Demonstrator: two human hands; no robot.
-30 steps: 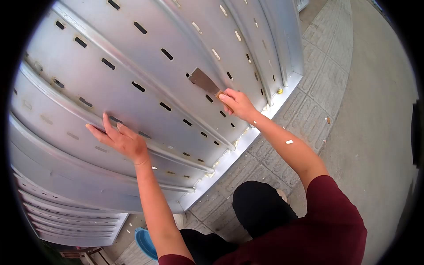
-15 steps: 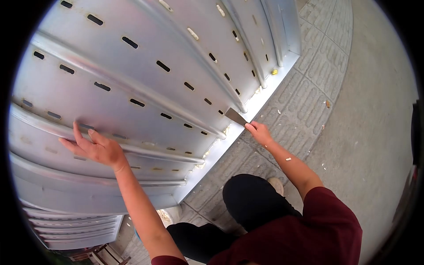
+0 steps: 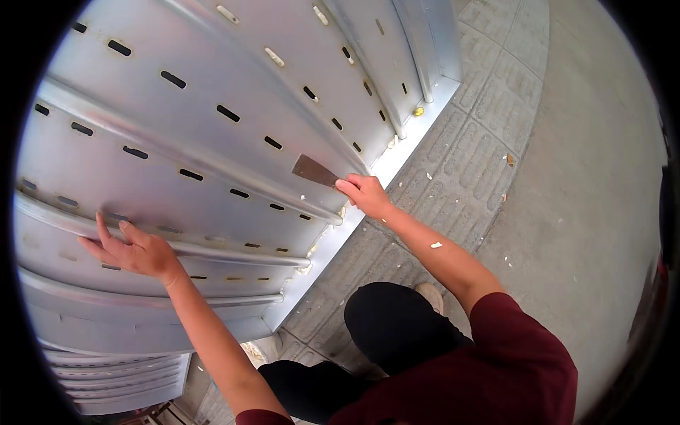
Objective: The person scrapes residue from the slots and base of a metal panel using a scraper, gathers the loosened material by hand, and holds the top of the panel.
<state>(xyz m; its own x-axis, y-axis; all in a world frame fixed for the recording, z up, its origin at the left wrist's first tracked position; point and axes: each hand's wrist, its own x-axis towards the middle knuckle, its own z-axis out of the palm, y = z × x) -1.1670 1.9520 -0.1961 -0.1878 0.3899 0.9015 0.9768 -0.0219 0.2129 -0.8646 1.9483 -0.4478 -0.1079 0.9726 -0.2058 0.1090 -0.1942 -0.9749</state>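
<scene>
A: Where does the scraper [image 3: 316, 173] lie?

B: A little above and left of the frame's centre; the right hand [image 3: 365, 194] is closed round its lower end.

A: And its long axis?

B: It slants from that hand toward the upper left; the blade [image 3: 310, 170] leads, set against the slotted metal panel [image 3: 212, 88]; whether it touches the metal, I cannot tell.

A: What is near its tip?

B: A dark slot [image 3: 273, 142], just to the upper left, roughly in line with the blade; a pale-filled slot [image 3: 275, 57] sits well apart, toward the top of the frame.

A: And the left hand [image 3: 138, 249]?

B: Lower left, well apart from the scraper; fingers spread, gripping nothing, apparently resting on a raised ridge [image 3: 227, 255]; so the right hand is much nearer the dark slot.
</scene>
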